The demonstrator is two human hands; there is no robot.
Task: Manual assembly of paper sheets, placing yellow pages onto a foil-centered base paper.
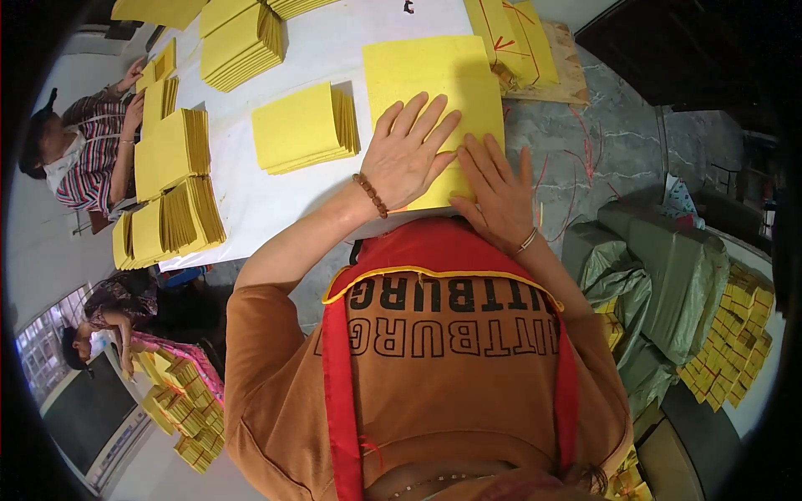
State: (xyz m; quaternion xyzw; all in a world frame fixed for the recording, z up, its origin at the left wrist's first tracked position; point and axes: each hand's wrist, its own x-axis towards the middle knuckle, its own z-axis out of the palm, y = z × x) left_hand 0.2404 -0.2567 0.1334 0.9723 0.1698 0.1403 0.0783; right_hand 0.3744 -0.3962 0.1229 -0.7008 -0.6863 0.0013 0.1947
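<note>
Head view: the white tabletop carries all the paper, which likely keeps it within reach. Along its left edge stands a row of folded yellow stacks, perhaps set there to leave the middle free. Large yellow paper lies flat at the near right edge, squarely before the person, probably for easy reach with both hands; I cannot tell whether it is one layer or several. A smaller folded stack sits just left of it. The left hand lies palm down on the large paper, fingers spread and gripping nothing, seemingly to hold it flat. The right hand, just beside it, rests over the paper's near right edge, fingers extended, unclenched, perhaps steadying that side.
</note>
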